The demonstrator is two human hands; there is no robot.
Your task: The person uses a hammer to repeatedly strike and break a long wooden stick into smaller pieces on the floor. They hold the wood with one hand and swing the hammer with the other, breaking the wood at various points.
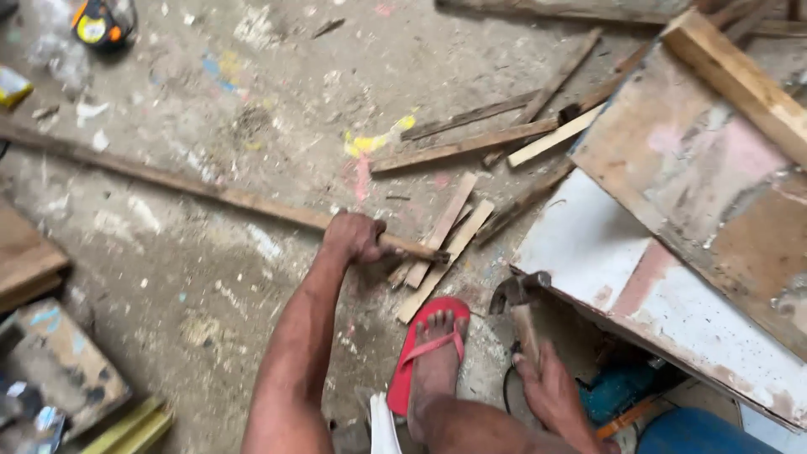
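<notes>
At the far left a yellow and black tool [99,23] lies on the paint-spattered concrete floor [210,277], and near left sit two stacked boards [25,262] and a paint-smeared panel [67,366]. One long wooden batten [181,183] runs from the far left towards the centre, where the left hand [355,238] is closed in a fist around its near end. Just right of that fist about four short wood strips [444,238] lie bunched on the floor, touching the batten's tip. One foot in a red flip-flop [429,346] stands near them. Further right, the right hand [548,388] wraps around the wooden handle of one claw hammer [517,296], its head up against the edge of a white painted board [622,277]. A large worn plywood sheet [714,185] overlaps that board at right, with several loose laths [479,139] scattered beyond.
</notes>
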